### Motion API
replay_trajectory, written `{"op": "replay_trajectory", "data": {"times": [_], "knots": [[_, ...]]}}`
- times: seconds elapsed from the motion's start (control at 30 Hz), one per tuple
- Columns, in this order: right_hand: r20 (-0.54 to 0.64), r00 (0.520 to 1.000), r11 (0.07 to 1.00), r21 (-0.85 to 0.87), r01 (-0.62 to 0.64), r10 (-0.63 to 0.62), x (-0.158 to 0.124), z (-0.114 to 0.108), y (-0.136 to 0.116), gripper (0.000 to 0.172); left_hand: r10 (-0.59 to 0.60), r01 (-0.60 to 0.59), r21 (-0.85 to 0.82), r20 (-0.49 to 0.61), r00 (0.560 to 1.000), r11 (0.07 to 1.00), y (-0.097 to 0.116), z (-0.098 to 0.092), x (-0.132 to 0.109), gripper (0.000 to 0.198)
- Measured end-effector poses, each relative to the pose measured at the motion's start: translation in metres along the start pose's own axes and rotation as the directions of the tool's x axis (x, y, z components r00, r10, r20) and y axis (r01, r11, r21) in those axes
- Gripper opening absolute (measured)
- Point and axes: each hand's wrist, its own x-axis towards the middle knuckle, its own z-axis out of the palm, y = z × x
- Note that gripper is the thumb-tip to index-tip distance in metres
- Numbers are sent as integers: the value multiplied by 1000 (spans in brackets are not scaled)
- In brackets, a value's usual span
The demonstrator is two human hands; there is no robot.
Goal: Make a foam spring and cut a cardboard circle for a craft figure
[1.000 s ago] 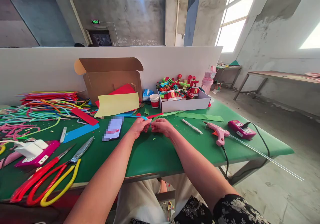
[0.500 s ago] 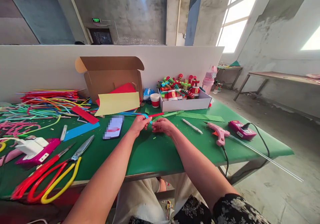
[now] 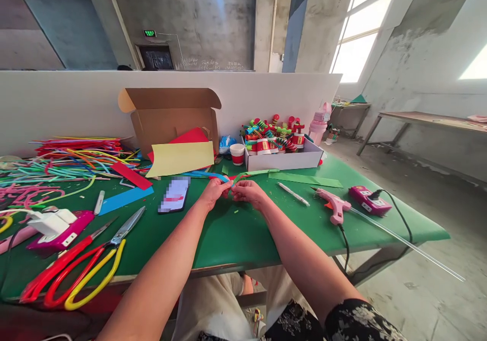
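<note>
Over the middle of the green table my left hand point(image 3: 213, 193) is closed, pinching a narrow blue paper strip point(image 3: 217, 176) that runs off to the left. Close beside it, fingertips nearly meeting, my right hand point(image 3: 249, 193) is closed on a narrow green paper strip point(image 3: 255, 172), which stretches away to the right. The two strips come together at my fingertips; how they are joined or folded there is hidden. A bit of red paper shows just behind my hands.
Left lie a phone point(image 3: 174, 195), large scissors point(image 3: 114, 257), a power strip point(image 3: 61, 229) and heaped pipe cleaners point(image 3: 79, 148). Behind stand a cardboard box point(image 3: 173, 120), paper cups point(image 3: 237, 154) and a white box point(image 3: 283, 160) of crafts. Right are a pen point(image 3: 292, 194) and a glue gun point(image 3: 335, 204).
The blue strip, bent down over my fingers before, now lies straighter into the pinch. My hands stay close together in nearly the same place; the view has shifted slightly.
</note>
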Motion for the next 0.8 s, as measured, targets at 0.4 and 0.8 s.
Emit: {"op": "replay_trajectory", "data": {"times": [0.4, 0.8], "knots": [[-3, 996, 995, 51, 84, -84, 5, -4, 5, 21, -62, 62, -30, 28, 998, 998, 0, 1, -2, 35], [-117, 984, 966, 203, 159, -137, 11, -5, 10, 32, -46, 46, -42, 6, 999, 998, 5, 2, -5, 38]]}}
